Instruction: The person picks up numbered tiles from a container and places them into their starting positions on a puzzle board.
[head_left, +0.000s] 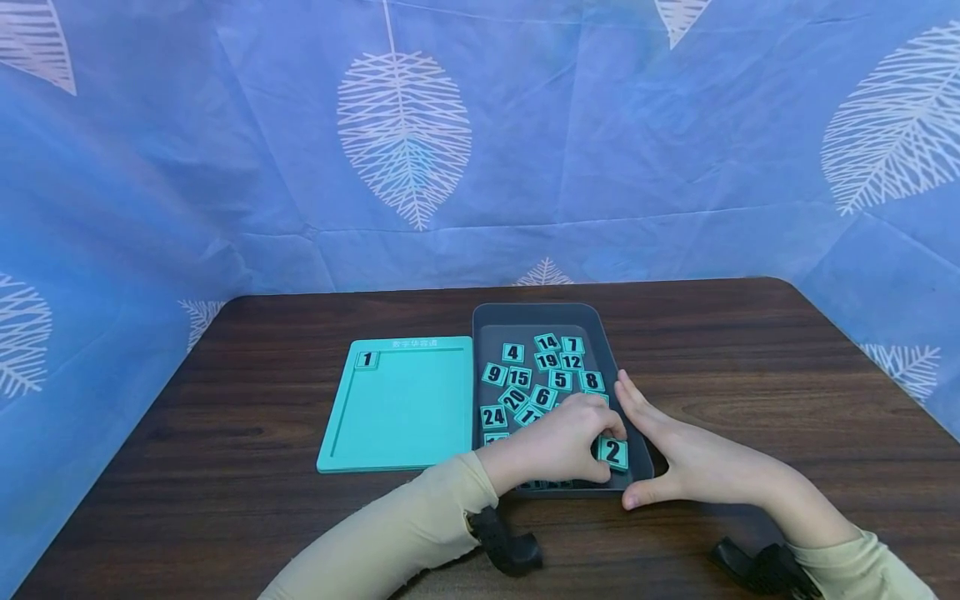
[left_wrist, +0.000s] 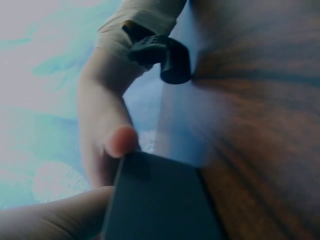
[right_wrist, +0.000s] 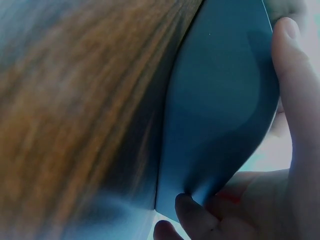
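Observation:
My left hand [head_left: 570, 433] reaches over the dark grey tray [head_left: 536, 313], its thumb and forefinger pinching a tile marked 2 [head_left: 613, 453] near the tray's right side. Against the right outer wall my right hand [head_left: 678, 454] rests with fingers extended and thumb spread toward the near corner. Its fingertips touch the tray wall in the right wrist view. Several teal number tiles, such as 24 [head_left: 492, 416] and 8 [head_left: 592, 381], lie loose in the tray; my left hand hides some. Left of it, a teal board [head_left: 405, 417] bears a tile marked 1 [head_left: 367, 360] in its upper left corner.
Tray and board stand side by side on a dark wooden table [head_left: 225, 467]. Behind the table hangs a blue cloth [head_left: 525, 150] with white leaf prints. Black devices are strapped at both wrists.

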